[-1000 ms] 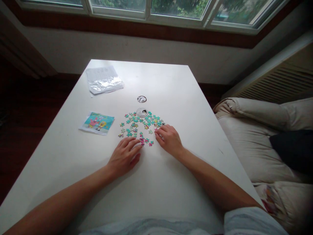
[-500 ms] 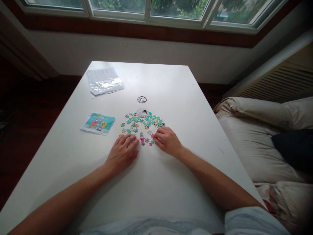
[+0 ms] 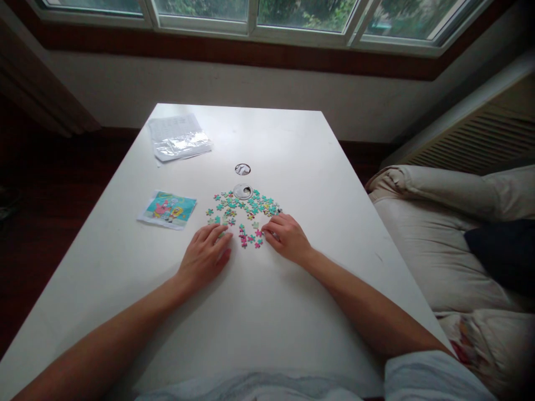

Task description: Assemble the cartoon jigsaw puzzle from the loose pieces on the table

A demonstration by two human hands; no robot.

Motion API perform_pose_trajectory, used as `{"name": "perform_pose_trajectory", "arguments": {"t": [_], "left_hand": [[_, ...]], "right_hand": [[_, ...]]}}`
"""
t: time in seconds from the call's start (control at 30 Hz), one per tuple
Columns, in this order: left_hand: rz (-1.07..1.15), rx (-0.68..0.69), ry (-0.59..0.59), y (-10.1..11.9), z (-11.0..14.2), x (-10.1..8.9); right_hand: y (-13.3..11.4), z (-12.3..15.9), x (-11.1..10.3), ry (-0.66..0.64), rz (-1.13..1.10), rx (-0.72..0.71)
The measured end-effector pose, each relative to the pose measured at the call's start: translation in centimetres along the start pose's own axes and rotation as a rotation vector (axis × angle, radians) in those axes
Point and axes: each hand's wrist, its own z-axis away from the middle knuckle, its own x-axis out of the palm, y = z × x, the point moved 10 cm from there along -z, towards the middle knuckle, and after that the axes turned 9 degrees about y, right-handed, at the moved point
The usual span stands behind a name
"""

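Small jigsaw puzzle pieces (image 3: 266,205), mostly teal with some pink and yellow, lie scattered in mid-table. My left hand (image 3: 205,248) rests at their lower left, fingers spread and covering a few of them. At the right edge of the spread is my right hand (image 3: 287,238), its fingers curled, with the fingertips beside a pink puzzle piece (image 3: 258,233); whether they grip anything is hidden. Between the hands stands a short joined column of pink pieces (image 3: 243,236), with a few loose pink and teal ones to its right.
A colourful cartoon picture sheet (image 3: 170,210) lies left of the pieces. Farther back on the white table (image 3: 267,328) are papers in a clear plastic sleeve (image 3: 180,137). Two round openings (image 3: 242,169) pierce the tabletop. A cushioned sofa (image 3: 426,239) stands at right.
My left hand has slid left, away from the pink column. My right fingertips moved inward, and a pink piece now lies closer to the loose pink ones.
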Motion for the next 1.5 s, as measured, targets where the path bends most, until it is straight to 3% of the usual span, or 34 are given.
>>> {"name": "perform_pose_trajectory", "arguments": {"t": [0.37,0.67,0.97,1.3,1.5], "left_hand": [[0.032,-0.021,0.007,-0.2,-0.3,-0.5],[0.05,-0.003,-0.07,1.3,0.4,0.2],[0.03,0.014,-0.091,1.0,-1.2,0.8],[-0.056,-0.036,-0.092,-0.2,-1.1,0.9],[-0.074,-0.013,-0.072,-0.9,-3.0,1.1]], "right_hand": [[-0.2,0.0,0.0,0.002,-0.016,-0.007],[-0.6,0.1,-1.1,0.02,-0.025,-0.017],[-1.0,0.2,-0.4,-0.007,-0.04,-0.026],[-1.6,0.1,0.0,0.001,-0.094,-0.015],[-2.1,0.1,0.4,-0.008,-0.092,-0.022]]}}
